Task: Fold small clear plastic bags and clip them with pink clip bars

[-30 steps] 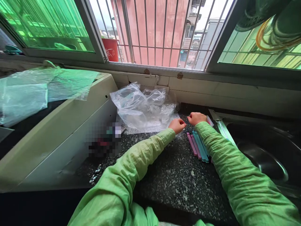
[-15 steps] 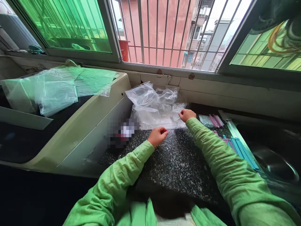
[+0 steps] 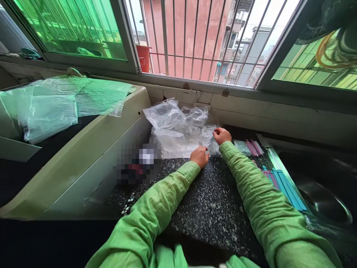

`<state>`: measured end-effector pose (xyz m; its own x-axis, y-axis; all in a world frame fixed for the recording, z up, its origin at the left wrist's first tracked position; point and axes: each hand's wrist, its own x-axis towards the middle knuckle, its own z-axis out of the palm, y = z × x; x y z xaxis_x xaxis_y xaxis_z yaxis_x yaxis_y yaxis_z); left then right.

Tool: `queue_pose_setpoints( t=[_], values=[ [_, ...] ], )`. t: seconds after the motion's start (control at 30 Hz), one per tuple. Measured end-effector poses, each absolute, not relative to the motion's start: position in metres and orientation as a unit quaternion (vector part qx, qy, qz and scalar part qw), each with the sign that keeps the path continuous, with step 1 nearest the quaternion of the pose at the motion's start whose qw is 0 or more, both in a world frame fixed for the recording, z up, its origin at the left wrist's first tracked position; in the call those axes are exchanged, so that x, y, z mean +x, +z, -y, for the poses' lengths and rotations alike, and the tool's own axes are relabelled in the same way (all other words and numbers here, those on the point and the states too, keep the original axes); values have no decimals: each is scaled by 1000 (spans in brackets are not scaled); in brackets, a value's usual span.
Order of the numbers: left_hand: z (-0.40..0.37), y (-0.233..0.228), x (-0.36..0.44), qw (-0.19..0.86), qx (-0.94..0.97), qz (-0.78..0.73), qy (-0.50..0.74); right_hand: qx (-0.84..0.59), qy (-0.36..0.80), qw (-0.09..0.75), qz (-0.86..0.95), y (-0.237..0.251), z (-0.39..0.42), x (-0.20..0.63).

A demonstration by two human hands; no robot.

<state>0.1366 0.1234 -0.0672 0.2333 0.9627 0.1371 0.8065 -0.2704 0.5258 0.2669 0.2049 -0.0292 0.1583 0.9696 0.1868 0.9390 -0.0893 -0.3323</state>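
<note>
Several crumpled clear plastic bags point(image 3: 171, 140) lie in a loose heap at the back of the speckled dark countertop point(image 3: 206, 201). My right hand point(image 3: 222, 136) is at the heap's right side, with thumb and fingers pinched on the edge of a clear plastic bag point(image 3: 209, 136). Just in front and to the left, my left hand point(image 3: 199, 157) hovers at the heap's front edge. Its fingers are bent and slightly apart, and nothing shows between them.
Teal flat strips point(image 3: 288, 190) and pink strips point(image 3: 254, 147) lie right of my right sleeve, beside a metal sink point(image 3: 326, 197). At left stands a bulky cream-sided unit point(image 3: 111, 149) with plastic sheets point(image 3: 50, 111) on top. A blurred patch covers something beside it. A barred window is behind.
My left hand has moved right and slightly forward, nearer my right hand, and its fingers have loosened from a pinch. My right hand has stayed nearly in place. The view has shifted slightly.
</note>
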Motion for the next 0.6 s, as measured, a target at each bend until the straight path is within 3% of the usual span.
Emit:
queue_pose_setpoints(
  t=[0.3, 0.6],
  values=[
    [-132, -77, 125, 176, 752, -593, 227, -709, 77, 191, 674, -35, -229, 208],
    [-141, -81, 123, 226, 703, -591, 325, -698, 103, 252, 662, -24, -208, 229]
  ],
)
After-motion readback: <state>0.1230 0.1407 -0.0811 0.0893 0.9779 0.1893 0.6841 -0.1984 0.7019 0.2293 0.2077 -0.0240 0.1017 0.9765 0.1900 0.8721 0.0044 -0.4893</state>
